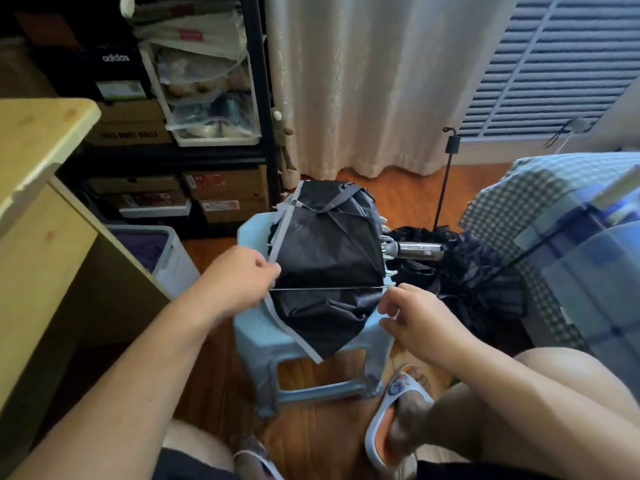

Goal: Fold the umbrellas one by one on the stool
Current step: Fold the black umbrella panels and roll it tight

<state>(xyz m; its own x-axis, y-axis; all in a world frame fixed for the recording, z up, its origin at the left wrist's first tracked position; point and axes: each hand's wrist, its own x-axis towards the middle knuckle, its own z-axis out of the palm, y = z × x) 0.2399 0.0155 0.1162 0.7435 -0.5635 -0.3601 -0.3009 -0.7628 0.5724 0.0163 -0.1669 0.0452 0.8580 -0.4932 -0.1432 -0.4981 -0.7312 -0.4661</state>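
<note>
Stool: light blue plastic, on the wood floor at centre of view; taken as landmark.

Umbrella: black canopy with pale grey edging, partly collapsed, lies across the stool top. Its handle sticks out past the stool's right edge. One thin metal rib runs straight across the canopy, near side of the stool top.

Left hand: at the stool's left edge, fingers curled, pinching the canopy edge at the left end of the rib.

Right hand: at the stool's right near corner, fingers curled. Fingertips sit at the right end of the rib; whether they actually grip it cannot be told.

Second umbrella: black, crumpled, on the floor just right of the stool, partly behind the first one's handle. Its thin shaft rises from it, behind and right of the stool.

Further right of the stool: checked cloth. Left of the stool: wooden surface and a clear bin. Behind the stool: black shelf with boxes, pale curtain.

Near side of the stool: the person's knees, feet in slippers.
</note>
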